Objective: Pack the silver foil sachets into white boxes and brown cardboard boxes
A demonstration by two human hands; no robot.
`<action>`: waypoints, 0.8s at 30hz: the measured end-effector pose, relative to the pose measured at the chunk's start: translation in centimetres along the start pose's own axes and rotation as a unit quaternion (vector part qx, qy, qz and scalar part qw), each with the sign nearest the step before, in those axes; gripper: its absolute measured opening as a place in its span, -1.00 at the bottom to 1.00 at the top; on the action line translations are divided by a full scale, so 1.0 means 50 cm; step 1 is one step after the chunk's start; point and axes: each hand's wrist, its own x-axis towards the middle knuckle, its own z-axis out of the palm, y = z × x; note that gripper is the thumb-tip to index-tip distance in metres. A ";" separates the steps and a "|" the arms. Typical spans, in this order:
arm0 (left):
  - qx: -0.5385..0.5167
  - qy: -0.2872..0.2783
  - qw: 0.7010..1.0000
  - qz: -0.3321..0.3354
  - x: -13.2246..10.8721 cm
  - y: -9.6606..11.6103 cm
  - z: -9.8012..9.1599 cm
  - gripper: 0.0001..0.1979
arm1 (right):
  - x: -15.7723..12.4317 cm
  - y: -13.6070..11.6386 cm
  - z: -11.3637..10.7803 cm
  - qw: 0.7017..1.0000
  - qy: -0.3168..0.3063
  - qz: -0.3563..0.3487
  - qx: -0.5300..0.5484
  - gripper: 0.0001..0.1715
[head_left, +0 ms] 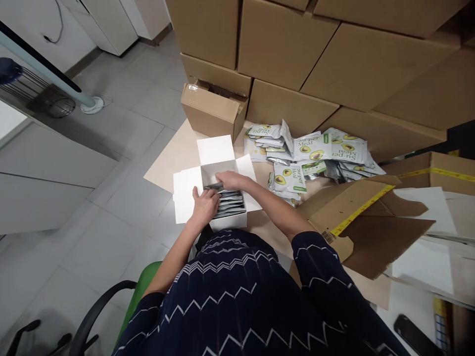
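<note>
An open white box stands in front of my body with its flaps spread outward. Several flat silvery pouches are packed on edge in a row inside it. My right hand reaches into the far part of the box, its fingers closed on the top of a pouch. Over the box's left side, my left hand lays its fingers against the pouches, thumb stretched apart. Its fingertips are partly hidden among the pouches. Piles of white-and-green avocado meal pouches lie to the right.
A small open brown carton sits behind the white box on the table. Stacked large cartons form a wall at the back. An opened carton with yellow tape lies right. A green chair is at lower left.
</note>
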 end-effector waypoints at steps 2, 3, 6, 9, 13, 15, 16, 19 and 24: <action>0.007 0.004 1.000 -0.001 -0.001 0.002 -0.003 -0.70 | 0.004 -0.006 -0.001 1.000 -0.015 -0.002 -0.015 -0.59; 0.013 0.007 1.000 -0.003 -0.001 0.003 -0.004 -0.69 | 0.005 -0.009 -0.002 0.999 -0.025 -0.007 -0.023 -0.59; 0.035 0.028 0.999 -0.017 -0.001 0.008 -0.009 -0.70 | 0.001 -0.016 -0.004 0.997 -0.056 -0.018 -0.043 -0.61; 0.034 0.054 0.998 -0.026 -0.002 0.010 -0.010 -0.72 | -0.002 -0.017 -0.002 0.996 -0.063 -0.015 -0.055 -0.61; 0.027 0.069 0.997 -0.027 -0.004 0.006 -0.005 -0.73 | 0.002 -0.017 0.003 0.994 -0.080 -0.023 -0.068 -0.61; 0.034 0.052 0.998 -0.011 -0.004 0.003 -0.001 -0.72 | -0.002 -0.020 0.001 0.994 -0.086 -0.036 -0.056 -0.60; 0.037 0.042 0.998 -0.004 -0.003 0.001 0.000 -0.71 | -0.008 -0.020 -0.002 0.995 -0.079 -0.047 -0.039 -0.58; 0.027 0.027 0.999 -0.002 -0.003 -0.003 0.003 -0.68 | -0.044 -0.006 -0.011 0.991 0.032 -0.082 0.103 -0.53; 0.009 0.032 0.999 -0.005 -0.003 -0.003 0.004 -0.67 | -0.140 0.110 0.009 0.883 0.356 0.102 0.288 -0.49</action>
